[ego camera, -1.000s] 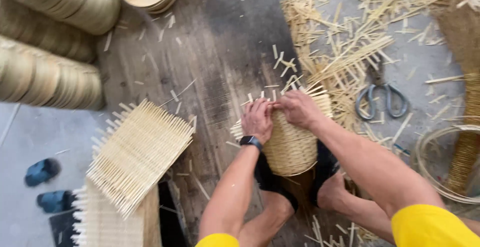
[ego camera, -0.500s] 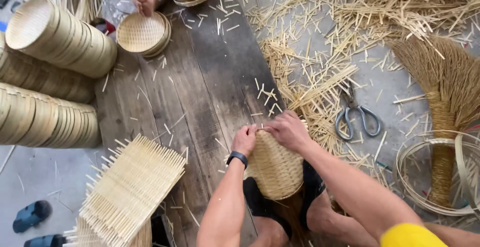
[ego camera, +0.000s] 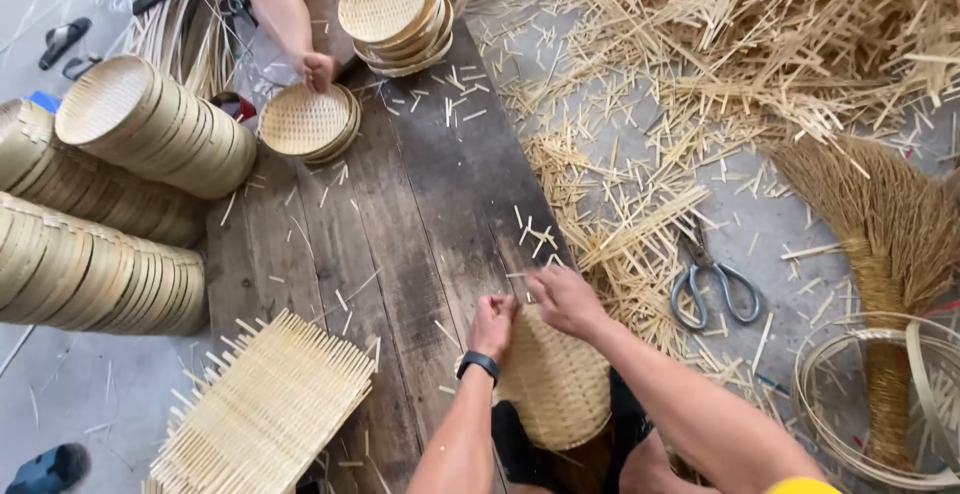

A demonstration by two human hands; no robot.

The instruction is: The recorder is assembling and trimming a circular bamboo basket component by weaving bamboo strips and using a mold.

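A round woven bamboo basket (ego camera: 556, 386) stands on edge between my knees, its woven face toward me. My left hand (ego camera: 493, 326), with a black watch on the wrist, grips the basket's upper left rim with fingers curled. My right hand (ego camera: 566, 299) pinches the top rim beside it, where a few thin bamboo strips stick out. Both hands touch the basket and nearly touch each other.
Grey scissors (ego camera: 712, 287) lie right of my hands among cut bamboo strips. A straw broom (ego camera: 885, 244) and coiled bamboo hoops (ego camera: 868, 399) are at the right. A flat woven mat (ego camera: 268, 409) lies at lower left. Stacked baskets (ego camera: 120, 184) fill the left. Another person's foot (ego camera: 318, 72) rests by small baskets (ego camera: 306, 122).
The view has tilted up the plank, bringing the far basket stacks and the other person's leg into sight. My hands stay on the basket's top rim, and the protruding strip ends there look shorter.
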